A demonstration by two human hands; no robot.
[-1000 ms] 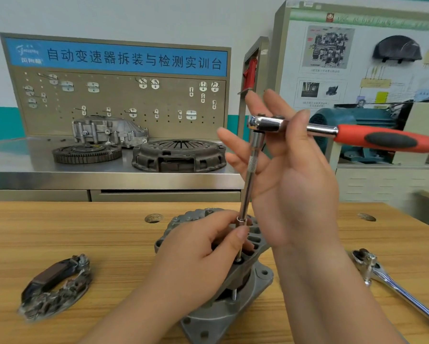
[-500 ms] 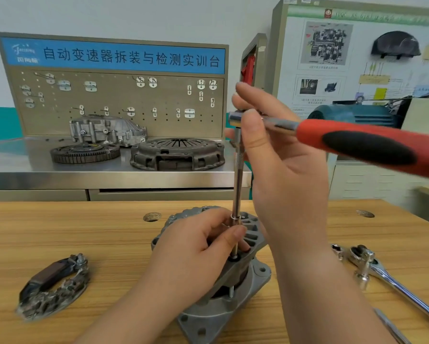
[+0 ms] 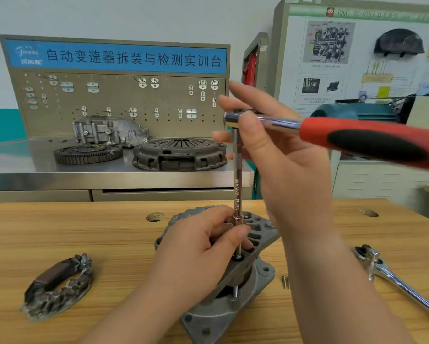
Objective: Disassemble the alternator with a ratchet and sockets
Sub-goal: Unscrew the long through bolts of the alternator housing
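On the near left of the wooden table (image 3: 114, 234) lies a dark, curved rectifier plate (image 3: 59, 286), well apart from everything else. Beyond it, on the far steel table (image 3: 14, 167), a toothed flywheel (image 3: 88, 153), a grey cast housing (image 3: 109, 131) and a clutch cover (image 3: 179, 153) stand in front of a pegboard (image 3: 116, 100) with a blue banner. The alternator (image 3: 263, 276) sits at the near middle of the wooden table, its slotted end frame tilted up off the lower housing. The left hand (image 3: 198, 256) rests on that frame, fingers curled and thumb pressed against the lower end of the extension bar (image 3: 237, 189), pinching it just above where it meets the frame. The bar stands upright to the head of the ratchet (image 3: 372, 142), whose red and black handle points right and toward the camera. The right hand (image 3: 290, 170) grasps the ratchet at its head, thumb laid over the chrome neck and fingers reaching behind it. Just right of the alternator lies a small loose bolt (image 3: 285, 281), and near the right edge a second, all-chrome ratchet (image 3: 394, 281) lies flat on the wood.
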